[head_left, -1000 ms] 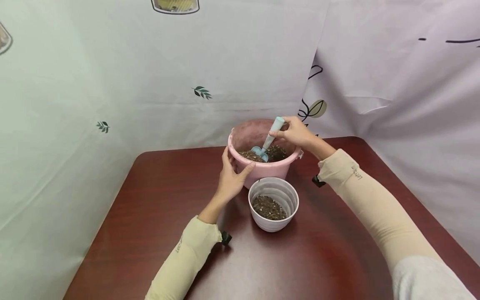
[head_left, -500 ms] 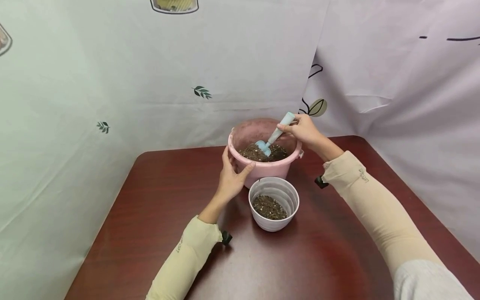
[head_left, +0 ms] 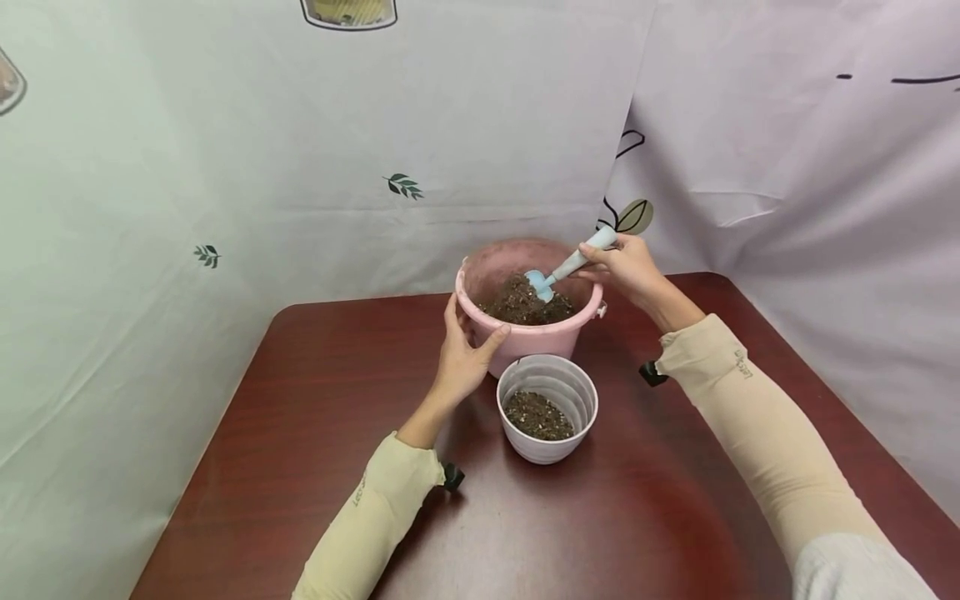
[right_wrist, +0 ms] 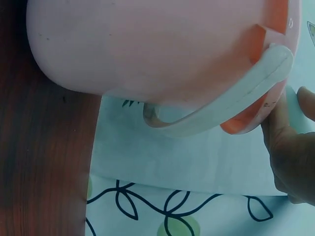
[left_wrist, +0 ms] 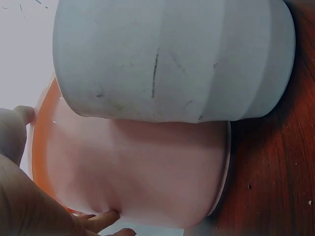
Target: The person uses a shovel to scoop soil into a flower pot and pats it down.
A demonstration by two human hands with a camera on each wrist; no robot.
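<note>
A pink bucket (head_left: 536, 340) with dark potting soil (head_left: 519, 305) inside stands toward the back of the table. My left hand (head_left: 460, 360) holds its near-left side, thumb at the rim and fingers spread along the outer wall. Over the bucket's right side, my right hand (head_left: 628, 265) grips the pale handle of a small light-blue hand trowel (head_left: 577, 262). The trowel slants down to the left, its blade in the bucket's mouth with heaped soil against it. Just in front sits a whitish ribbed plant pot (head_left: 542, 451), partly filled with soil.
The reddish-brown table (head_left: 322, 392) runs back to a white patterned cloth (head_left: 330, 150) that hangs behind and at both sides. A white bucket handle (right_wrist: 231, 105) hangs down the bucket's right side. The pot overlaps the bucket's front in the left wrist view.
My right hand has moved right, tilting the trowel handle lower to the right. The blade has risen, with a mound of soil at it. Left hand, bucket and pot have stayed put.
</note>
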